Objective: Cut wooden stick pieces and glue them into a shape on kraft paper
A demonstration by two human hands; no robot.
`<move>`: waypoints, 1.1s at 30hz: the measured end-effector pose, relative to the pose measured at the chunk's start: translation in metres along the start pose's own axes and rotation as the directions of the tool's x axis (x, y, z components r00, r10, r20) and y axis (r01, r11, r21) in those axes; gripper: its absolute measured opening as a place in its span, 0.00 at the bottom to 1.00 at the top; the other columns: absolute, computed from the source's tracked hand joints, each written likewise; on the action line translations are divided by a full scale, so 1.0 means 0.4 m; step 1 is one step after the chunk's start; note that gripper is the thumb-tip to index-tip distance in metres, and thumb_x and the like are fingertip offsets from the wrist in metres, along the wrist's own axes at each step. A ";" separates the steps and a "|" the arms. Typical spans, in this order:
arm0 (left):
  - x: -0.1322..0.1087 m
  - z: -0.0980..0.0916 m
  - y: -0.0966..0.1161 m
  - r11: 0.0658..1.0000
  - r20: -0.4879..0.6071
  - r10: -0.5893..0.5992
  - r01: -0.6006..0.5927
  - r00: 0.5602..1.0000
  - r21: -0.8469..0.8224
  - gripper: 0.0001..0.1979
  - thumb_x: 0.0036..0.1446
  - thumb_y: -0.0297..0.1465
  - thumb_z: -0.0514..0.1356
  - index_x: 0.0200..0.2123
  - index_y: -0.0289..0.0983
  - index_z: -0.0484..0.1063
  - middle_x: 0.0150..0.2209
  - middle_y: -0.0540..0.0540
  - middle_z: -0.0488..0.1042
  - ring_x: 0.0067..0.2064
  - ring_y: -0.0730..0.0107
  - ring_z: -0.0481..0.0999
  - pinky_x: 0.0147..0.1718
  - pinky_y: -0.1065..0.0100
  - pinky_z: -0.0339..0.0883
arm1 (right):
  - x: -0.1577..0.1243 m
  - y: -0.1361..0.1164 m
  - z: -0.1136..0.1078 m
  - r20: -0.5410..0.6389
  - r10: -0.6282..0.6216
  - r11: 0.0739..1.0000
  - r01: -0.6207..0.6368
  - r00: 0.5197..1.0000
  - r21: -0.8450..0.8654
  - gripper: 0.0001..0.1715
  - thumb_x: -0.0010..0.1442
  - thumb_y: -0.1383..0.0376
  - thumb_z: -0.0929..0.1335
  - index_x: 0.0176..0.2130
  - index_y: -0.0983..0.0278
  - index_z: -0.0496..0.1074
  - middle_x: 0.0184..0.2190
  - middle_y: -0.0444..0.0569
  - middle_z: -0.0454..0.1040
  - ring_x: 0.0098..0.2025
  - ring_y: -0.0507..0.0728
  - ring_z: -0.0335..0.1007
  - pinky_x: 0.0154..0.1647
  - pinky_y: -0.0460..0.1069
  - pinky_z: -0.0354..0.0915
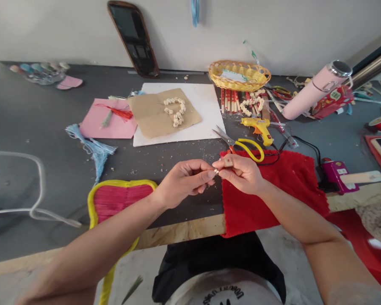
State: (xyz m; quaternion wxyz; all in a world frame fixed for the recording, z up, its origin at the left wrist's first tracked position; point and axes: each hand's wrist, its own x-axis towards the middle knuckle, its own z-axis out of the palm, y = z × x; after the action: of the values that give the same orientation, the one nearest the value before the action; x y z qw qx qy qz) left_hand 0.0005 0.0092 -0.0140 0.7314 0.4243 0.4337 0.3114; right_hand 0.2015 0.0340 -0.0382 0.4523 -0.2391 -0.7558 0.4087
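Note:
My left hand (192, 180) and my right hand (243, 171) meet over the table's front edge, fingertips almost touching. Pinched between both sets of fingertips is a small cream piece (216, 171), too small to name. A bandage-like patch wraps a finger of the right hand. Beyond them lies a brown paper sheet (146, 123) with a curved string of cream pieces (178, 114), on top of a white board (209, 129). Yellow-handled scissors (249, 146) lie just past the right hand, beside a yellow glue gun (258, 127). Under the right wrist is red cloth (273, 207).
A wicker basket (254, 87), pink flask (314, 93), red box (333, 102) and purple box (338, 176) stand to the right. On the left are pink paper (92, 120), a blue tassel (97, 150) and a yellow-rimmed pink piece (122, 199). A phone (135, 38) leans against the wall.

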 end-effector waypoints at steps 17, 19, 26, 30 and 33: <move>0.004 -0.006 -0.005 0.998 0.024 -0.024 0.026 0.999 -0.063 0.09 0.54 0.33 0.67 0.30 0.33 0.73 0.26 0.50 0.74 0.21 0.83 0.65 0.16 0.81 0.51 | 0.009 -0.006 -0.004 0.039 -0.018 0.997 0.021 0.999 -0.078 0.06 0.62 0.71 0.69 0.41 0.64 0.75 0.34 0.48 0.79 0.36 0.50 0.76 0.39 0.45 0.73; 0.004 -0.005 -0.004 0.997 0.020 -0.029 0.030 0.999 -0.070 0.09 0.53 0.33 0.67 0.30 0.33 0.73 0.25 0.50 0.75 0.21 0.83 0.65 0.16 0.81 0.51 | 0.008 -0.005 -0.003 0.039 -0.021 0.997 0.024 0.999 -0.079 0.07 0.62 0.71 0.69 0.41 0.63 0.75 0.34 0.48 0.79 0.36 0.50 0.76 0.39 0.45 0.73; 0.005 -0.002 -0.003 0.995 0.006 -0.060 0.061 0.998 -0.085 0.10 0.52 0.33 0.68 0.28 0.33 0.73 0.25 0.49 0.75 0.20 0.83 0.65 0.16 0.81 0.51 | 0.008 -0.006 -0.004 0.043 -0.025 0.996 0.029 0.999 -0.085 0.06 0.62 0.71 0.69 0.40 0.64 0.75 0.34 0.49 0.78 0.36 0.50 0.75 0.38 0.45 0.73; 0.005 0.001 -0.001 0.994 -0.009 -0.076 0.075 0.997 -0.078 0.11 0.51 0.34 0.68 0.27 0.33 0.73 0.24 0.49 0.74 0.20 0.84 0.64 0.15 0.81 0.50 | 0.007 -0.008 -0.003 0.044 -0.032 0.995 0.036 0.999 -0.089 0.06 0.62 0.71 0.69 0.40 0.64 0.75 0.34 0.49 0.78 0.36 0.50 0.75 0.38 0.45 0.73; 0.004 0.002 0.002 0.994 -0.024 -0.088 0.087 0.996 -0.071 0.12 0.50 0.34 0.69 0.26 0.33 0.72 0.24 0.49 0.75 0.19 0.84 0.63 0.15 0.81 0.50 | 0.007 -0.008 -0.003 0.044 -0.037 0.994 0.041 0.998 -0.097 0.05 0.62 0.71 0.69 0.40 0.64 0.75 0.34 0.49 0.78 0.36 0.50 0.75 0.39 0.45 0.73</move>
State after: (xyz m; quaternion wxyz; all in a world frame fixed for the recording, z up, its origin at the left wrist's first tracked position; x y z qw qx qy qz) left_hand 0.0017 0.0107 -0.0137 0.7526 0.3749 0.4508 0.2997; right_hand 0.2013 0.0348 -0.0338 0.4320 -0.2376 -0.7886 0.3674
